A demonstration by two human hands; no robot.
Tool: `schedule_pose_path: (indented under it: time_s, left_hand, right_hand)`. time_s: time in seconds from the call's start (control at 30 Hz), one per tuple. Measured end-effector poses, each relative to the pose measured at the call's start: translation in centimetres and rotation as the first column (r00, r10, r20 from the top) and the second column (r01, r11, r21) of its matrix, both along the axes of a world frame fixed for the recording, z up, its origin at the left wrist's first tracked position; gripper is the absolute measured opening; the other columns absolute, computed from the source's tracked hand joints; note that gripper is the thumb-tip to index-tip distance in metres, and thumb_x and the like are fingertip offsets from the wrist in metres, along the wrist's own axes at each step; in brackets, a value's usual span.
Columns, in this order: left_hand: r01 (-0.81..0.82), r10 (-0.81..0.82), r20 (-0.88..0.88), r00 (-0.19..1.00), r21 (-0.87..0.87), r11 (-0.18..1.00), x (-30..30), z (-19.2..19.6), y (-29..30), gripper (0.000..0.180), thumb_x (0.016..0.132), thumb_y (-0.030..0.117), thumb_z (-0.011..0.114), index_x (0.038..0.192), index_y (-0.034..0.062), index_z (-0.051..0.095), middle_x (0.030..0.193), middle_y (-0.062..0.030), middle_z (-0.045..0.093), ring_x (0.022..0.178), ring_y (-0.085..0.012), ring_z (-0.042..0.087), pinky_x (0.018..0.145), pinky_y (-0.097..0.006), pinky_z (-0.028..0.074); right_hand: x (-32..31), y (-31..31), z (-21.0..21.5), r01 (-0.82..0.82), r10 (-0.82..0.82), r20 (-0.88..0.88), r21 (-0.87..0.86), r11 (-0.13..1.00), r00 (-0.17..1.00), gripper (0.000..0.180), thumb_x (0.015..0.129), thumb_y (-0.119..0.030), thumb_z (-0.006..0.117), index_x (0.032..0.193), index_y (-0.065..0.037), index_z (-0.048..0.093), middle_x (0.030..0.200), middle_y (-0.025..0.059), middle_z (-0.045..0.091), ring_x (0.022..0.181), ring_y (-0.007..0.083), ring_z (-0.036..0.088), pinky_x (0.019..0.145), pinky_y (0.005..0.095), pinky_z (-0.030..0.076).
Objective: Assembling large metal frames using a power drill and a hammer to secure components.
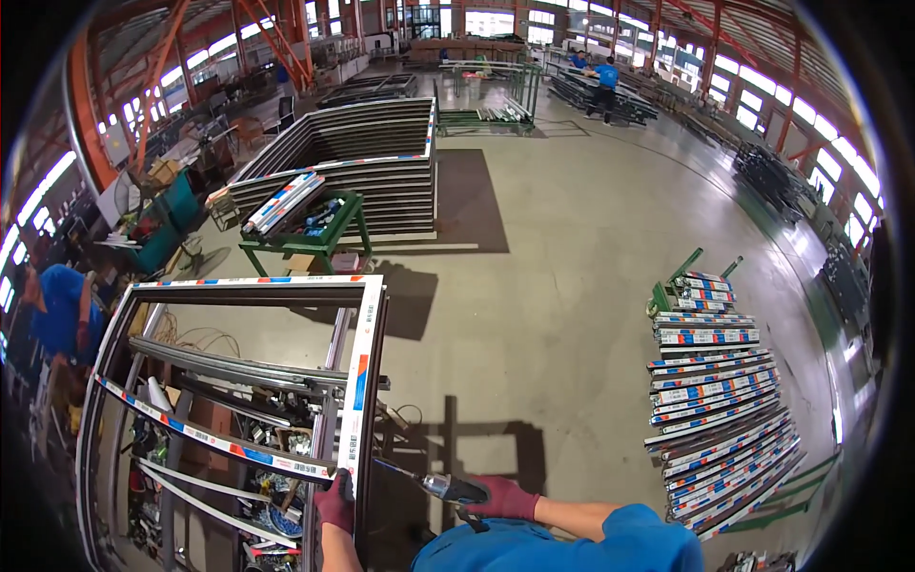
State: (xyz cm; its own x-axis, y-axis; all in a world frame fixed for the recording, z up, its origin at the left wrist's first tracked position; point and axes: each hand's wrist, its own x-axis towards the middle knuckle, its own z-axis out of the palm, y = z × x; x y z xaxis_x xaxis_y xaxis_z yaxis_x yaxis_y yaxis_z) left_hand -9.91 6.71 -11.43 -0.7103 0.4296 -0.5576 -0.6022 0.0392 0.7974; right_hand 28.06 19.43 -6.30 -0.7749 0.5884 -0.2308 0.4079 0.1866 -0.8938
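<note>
- The frame (pixel 238 381) lies ahead and to the person's left; its right rail (pixel 360 381) runs lengthwise away from the body.
- The drill (pixel 448 488) lies crosswise, its bit (pixel 396 470) pointing left, the tip at the rail's near end.
- The left hand (pixel 335 500) is nearer, closed around that rail end.
- The right hand (pixel 503 498) is closed on the drill, forearm coming in from the right.
- Stacked profiles (pixel 715 400) lie well apart on the floor (pixel 553 286), at right.
</note>
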Motion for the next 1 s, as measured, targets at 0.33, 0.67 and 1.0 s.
schedule_pose_path:
  time_s: [0.33, 0.67, 1.0]
  left_hand:
    - [0.214, -0.213, 0.027, 0.977, -0.214, 0.953, -0.8, -0.1, 4.9, 0.04, 0.095, 0.023, 0.082, 0.124, -0.0027, 0.073, 0.096, -0.0009, 0.071, 0.084, -0.0143, 0.067, 0.072, -0.033, 0.055]
    - [-0.081, 0.047, -0.128, 0.991, -0.28, 0.956, 0.2, 0.7, 1.5, 0.039, 0.091, 0.01, 0.087, 0.124, -0.0016, 0.07, 0.112, -0.0097, 0.076, 0.099, -0.0184, 0.075, 0.087, -0.029, 0.061]
    - [-0.075, 0.013, -0.18, 0.984, -0.342, 0.937, 0.4, 2.2, 1.8, 0.035, 0.092, 0.015, 0.087, 0.119, -0.004, 0.073, 0.108, -0.0092, 0.077, 0.09, -0.0158, 0.074, 0.077, -0.027, 0.06]
  right_hand:
    - [0.0, 5.7, 2.0, -0.069, 0.084, 0.179, -0.09, 0.994, 0.98, 0.086, 0.084, -0.049, 0.082, 0.151, -0.002, 0.056, 0.146, 0.0261, 0.062, 0.136, 0.0395, 0.06, 0.115, 0.0468, 0.047]
    - [-3.3, 5.2, -3.5, -0.24, 0.241, 0.134, -0.023, 0.97, 0.961, 0.08, 0.078, -0.034, 0.087, 0.149, -0.011, 0.058, 0.139, 0.0204, 0.067, 0.125, 0.0408, 0.065, 0.108, 0.0474, 0.053]
    - [-4.4, 4.3, -5.5, -0.175, 0.167, 0.103, 0.072, 0.982, 0.981, 0.071, 0.085, -0.043, 0.08, 0.145, -0.012, 0.058, 0.128, 0.0179, 0.071, 0.117, 0.0386, 0.068, 0.101, 0.048, 0.055]
